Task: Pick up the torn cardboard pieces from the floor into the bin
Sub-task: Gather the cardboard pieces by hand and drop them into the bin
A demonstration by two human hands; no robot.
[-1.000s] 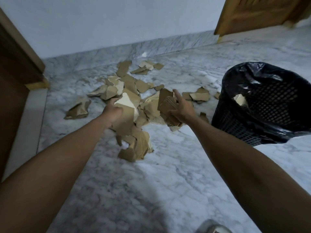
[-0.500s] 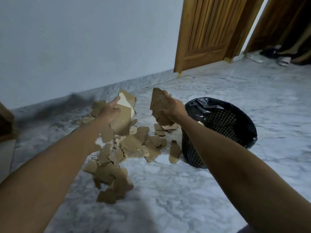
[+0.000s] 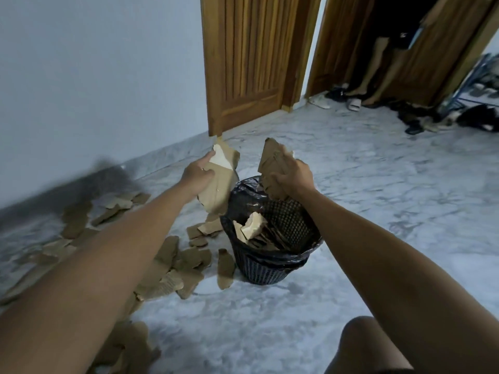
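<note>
Left hand (image 3: pixel 196 174) gripped a large cardboard piece (image 3: pixel 219 182), fingers curled round its edge, white torn face showing near the top. Right hand (image 3: pixel 293 176) clutched a bundle of brown scraps (image 3: pixel 272 161), fingers wrapped over them.

Both loads were held up over the far rim of the bin (image 3: pixel 270 268), the right one above the opening, the left one at the rim's left edge and partly outside it. A second ago both hands were down in the pile on the floor (image 3: pixel 378 201), closing on these same pieces; half a second ago they had lifted and the bin sat off to the right. Now hands and bin lined up in mid-view. Judgement: carry phase about done, release due next; the left piece may need to shift right to drop cleanly in.

Bin, black liner over mesh, already held several pieces (image 3: pixel 252 225). Many scraps (image 3: pixel 172 265) lay on the floor left of the bin and toward the wall, some touching its base. Task looked well short of finished.

View had swung up since earlier: wooden door (image 3: pixel 243 63), a second person's legs (image 3: pixel 378 68) and shoes in the doorway now showed.
</note>
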